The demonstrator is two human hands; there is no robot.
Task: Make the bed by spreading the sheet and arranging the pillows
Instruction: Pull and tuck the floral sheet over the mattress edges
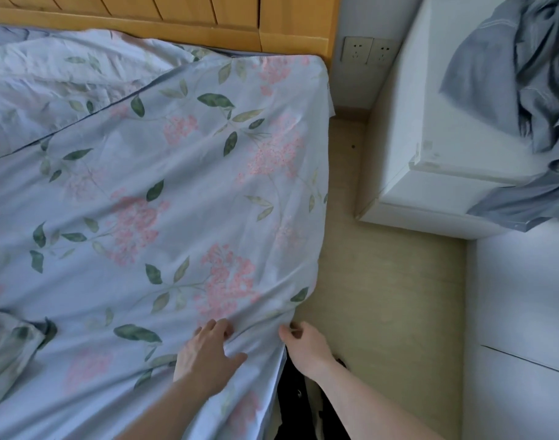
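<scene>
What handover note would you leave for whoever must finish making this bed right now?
Left hand: rests fingers spread on the light-blue floral cotton sheet.
Right hand: pinches the sheet's edge at the bed's side.
Done: the sheet covers the corner by the wooden headboard.
Left: smooth the wrinkles and the fold at far left; arrange the pillows, none clearly in view.

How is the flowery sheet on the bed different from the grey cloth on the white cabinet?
The pale blue floral sheet has pink flowers and green leaves; the plain grey cloth has no pattern that shows. The floral sheet lies spread nearly flat across the bed; the grey cloth sits in a crumpled heap on the white cabinet. Both hands, left and right, are on the floral sheet; nothing touches the grey cloth. Both are soft fabric.
</scene>
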